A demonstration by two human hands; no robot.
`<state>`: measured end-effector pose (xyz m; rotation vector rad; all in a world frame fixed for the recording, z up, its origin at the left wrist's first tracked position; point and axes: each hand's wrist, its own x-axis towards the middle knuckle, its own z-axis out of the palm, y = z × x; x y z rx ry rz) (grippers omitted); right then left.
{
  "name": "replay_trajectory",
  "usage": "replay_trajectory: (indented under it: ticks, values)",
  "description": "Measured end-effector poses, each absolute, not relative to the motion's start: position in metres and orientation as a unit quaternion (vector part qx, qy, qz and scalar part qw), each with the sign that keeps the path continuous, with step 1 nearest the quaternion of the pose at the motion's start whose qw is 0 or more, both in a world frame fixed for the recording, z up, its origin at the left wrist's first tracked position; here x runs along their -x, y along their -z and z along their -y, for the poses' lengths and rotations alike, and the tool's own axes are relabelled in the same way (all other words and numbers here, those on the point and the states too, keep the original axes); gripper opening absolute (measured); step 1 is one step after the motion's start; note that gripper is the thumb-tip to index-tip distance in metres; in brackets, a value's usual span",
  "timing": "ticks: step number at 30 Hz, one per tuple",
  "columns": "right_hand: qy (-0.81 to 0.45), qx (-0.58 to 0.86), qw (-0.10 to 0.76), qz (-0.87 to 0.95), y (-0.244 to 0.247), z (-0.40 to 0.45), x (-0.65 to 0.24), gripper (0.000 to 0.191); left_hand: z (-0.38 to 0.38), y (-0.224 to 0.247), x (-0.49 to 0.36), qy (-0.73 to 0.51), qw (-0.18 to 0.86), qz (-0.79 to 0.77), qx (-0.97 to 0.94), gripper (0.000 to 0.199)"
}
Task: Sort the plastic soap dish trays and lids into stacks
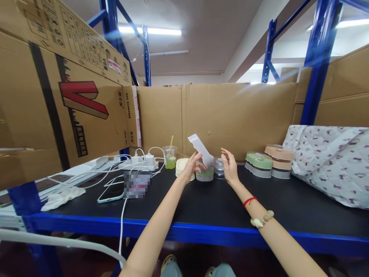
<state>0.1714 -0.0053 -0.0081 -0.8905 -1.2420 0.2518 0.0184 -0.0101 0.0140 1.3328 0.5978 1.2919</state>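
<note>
My left hand [191, 167] is closed on a pale grey-white strip [201, 149] with one wavy edge, held up at a tilt. Below the strip, a green and grey container [204, 175] rests on the black tabletop [213, 207]. To its left are cream stacked containers [181, 166], partly behind my left hand; to its right is a clear, dark-based container [219, 168]. My right hand [229, 164] is raised beside that container, fingers apart and holding nothing.
Green-lidded [258, 161] and peach [279, 156] container stacks stand right, beside a patterned cloth bag [331, 165]. Left are a drink cup [170, 159], a power strip [141, 165] with cables, a phone [112, 191] and a crumpled tissue [62, 197]. Cardboard [239, 115] walls the back.
</note>
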Motion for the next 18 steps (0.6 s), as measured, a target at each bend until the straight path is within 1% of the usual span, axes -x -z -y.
replay_trajectory:
  ticks: [3, 5, 7, 14, 17, 18]
  values:
    - [-0.228, 0.312, 0.685, 0.618, 0.006, 0.015, -0.157, 0.057, 0.012, -0.013, -0.022, -0.540, 0.547, -0.250, -0.588, 0.059]
    - [-0.274, 0.292, 0.662, 0.633, 0.005, 0.020, -0.149, 0.056, 0.014, -0.014, -0.023, -0.536, 0.540, -0.258, -0.595, 0.066]
    - [-0.303, 0.296, 0.653, 0.628, 0.005, 0.022, -0.145, 0.054, 0.015, -0.014, -0.024, -0.530, 0.537, -0.270, -0.599, 0.069]
    - [-0.376, 0.336, 0.637, 0.583, 0.001, 0.022, -0.147, 0.059, 0.013, -0.013, -0.023, -0.517, 0.546, -0.274, -0.600, 0.063]
    - [-0.409, 0.320, 0.669, 0.532, -0.001, 0.022, -0.148, 0.066, 0.011, -0.013, -0.020, -0.517, 0.571, -0.253, -0.585, 0.053]
    - [-0.412, 0.317, 0.686, 0.509, -0.002, 0.021, -0.148, 0.069, 0.011, -0.014, -0.018, -0.518, 0.582, -0.241, -0.579, 0.053]
